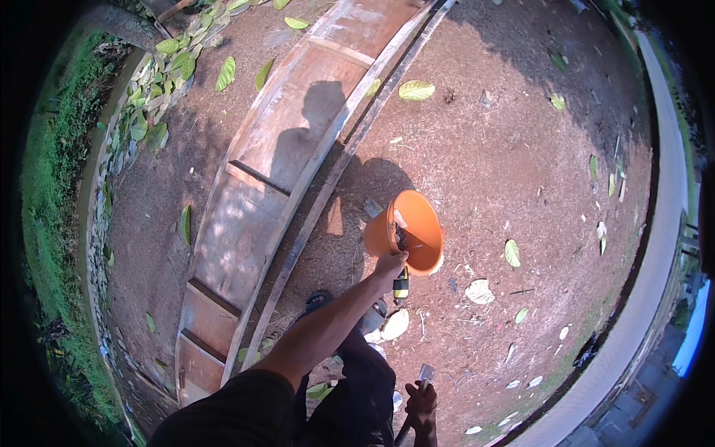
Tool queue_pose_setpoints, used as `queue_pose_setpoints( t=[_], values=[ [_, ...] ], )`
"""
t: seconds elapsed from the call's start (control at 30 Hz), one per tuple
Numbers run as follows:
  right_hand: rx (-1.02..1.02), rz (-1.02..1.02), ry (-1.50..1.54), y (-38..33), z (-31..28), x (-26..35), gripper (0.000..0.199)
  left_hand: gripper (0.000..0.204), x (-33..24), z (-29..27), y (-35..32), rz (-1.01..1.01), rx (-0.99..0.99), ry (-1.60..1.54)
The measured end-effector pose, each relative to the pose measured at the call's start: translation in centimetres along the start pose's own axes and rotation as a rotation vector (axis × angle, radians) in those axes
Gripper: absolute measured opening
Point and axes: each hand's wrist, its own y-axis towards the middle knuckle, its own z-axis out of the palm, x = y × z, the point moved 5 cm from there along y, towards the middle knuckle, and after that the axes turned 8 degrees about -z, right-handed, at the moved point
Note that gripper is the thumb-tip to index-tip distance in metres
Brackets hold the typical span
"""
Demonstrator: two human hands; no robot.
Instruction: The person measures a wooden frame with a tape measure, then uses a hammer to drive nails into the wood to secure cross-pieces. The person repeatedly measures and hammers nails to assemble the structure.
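No packages, labels or signs show anywhere here, just bare ground and timber. Front and centre stands the orange bucket (406,232), tipped so its mouth faces up and to the right, resting on the dirt ground (514,164) just right of the long plank. Inside it lie some dark bits, too small and shadowed to make out. The left hand (390,263) reaches out on a bare forearm and closes at the bucket's near rim, fingers curled around a tool with a yellow and black handle (401,284) that hangs down just below the rim. Down at the bottom edge, the right hand (421,402) is closed around a thin handle, and a scraper with a pale flat blade (425,372) sticks up from the fist. Left of the bucket runs a long wooden boat frame (253,216), curved by the lens, with cross ribs and a thin dark rail along its right side; the person's shadow falls across its boards. The ground is reddish-brown earth, littered with green and yellow fallen leaves (415,90) and pale scraps. A grassy verge (56,186) lines the left side, and a pale concrete kerb (663,223) sweeps round the right.
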Motion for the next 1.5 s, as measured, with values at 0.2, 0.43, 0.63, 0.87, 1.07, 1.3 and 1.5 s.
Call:
queue_pose_setpoints(
  t=[0.2,0.43,0.63,0.87,1.07,1.3,1.5],
  values=[
    [-0.131,-0.134,0.010,9.4,-8.7,18.3,0.029,0.017,-20.0,13.6,6.1,0.009,0.069,-0.079],
    [0.060,-0.297,-0.255,35.8,-11.1,35.8,0.031,0.023,-38.4,28.7,19.2,0.082,0.159,-0.242],
    [0.144,-0.219,-0.202,45.8,-11.7,45.7,0.021,0.032,-41.7,31.3,26.8,0.026,0.188,-0.201],
    [0.237,-0.420,-0.690,62.5,-5.2,52.7,0.042,0.018,-37.2,28.7,26.2,-0.286,0.100,-0.126],
    [0.185,-0.849,-1.010,52.9,-1.0,56.8,0.079,0.022,-26.4,18.0,14.7,-0.417,0.008,-0.347],
    [1.037,-0.237,-0.428,34.6,5.1,54.9,0.069,0.018,-25.4,16.0,8.9,-0.210,-0.165,-0.455],
    [0.766,-0.235,-0.375,31.3,6.4,59.2,0.059,0.019,-25.4,16.4,9.3,-0.021,0.017,-0.383]
  ],
)
